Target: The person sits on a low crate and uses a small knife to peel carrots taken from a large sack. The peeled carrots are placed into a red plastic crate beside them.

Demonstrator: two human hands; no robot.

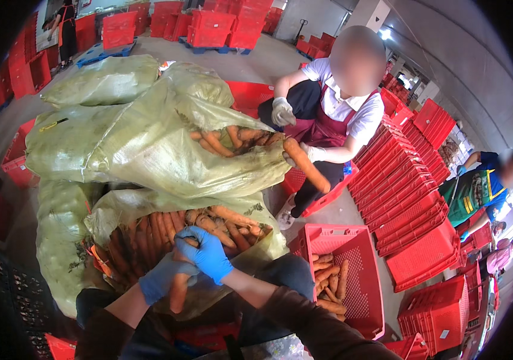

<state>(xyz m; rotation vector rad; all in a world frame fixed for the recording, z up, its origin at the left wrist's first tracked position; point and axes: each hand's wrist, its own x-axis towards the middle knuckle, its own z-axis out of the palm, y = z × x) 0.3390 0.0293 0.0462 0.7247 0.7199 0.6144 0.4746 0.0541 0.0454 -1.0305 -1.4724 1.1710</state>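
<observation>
Both my hands wear blue gloves and meet over an open woven sack (256,258) of carrots. My left hand (164,276) is closed around a carrot (178,292), whose lower end sticks out below the fingers. My right hand (207,252) grips at the upper end, where orange shows between the fingers; the hands hide most of the middle. Just beyond them, loose carrots (162,227) lie packed in the sack mouth. To the right stands a red plastic crate (366,270) with several carrots (332,281) inside.
Opposite sits a co-worker (337,108) in white gloves, holding a large carrot (306,164) beside another opened sack (184,157). A yellow-handled cutter (53,124) lies on the stacked sacks. Nested red crates (400,193) rise at right, near another worker (477,193).
</observation>
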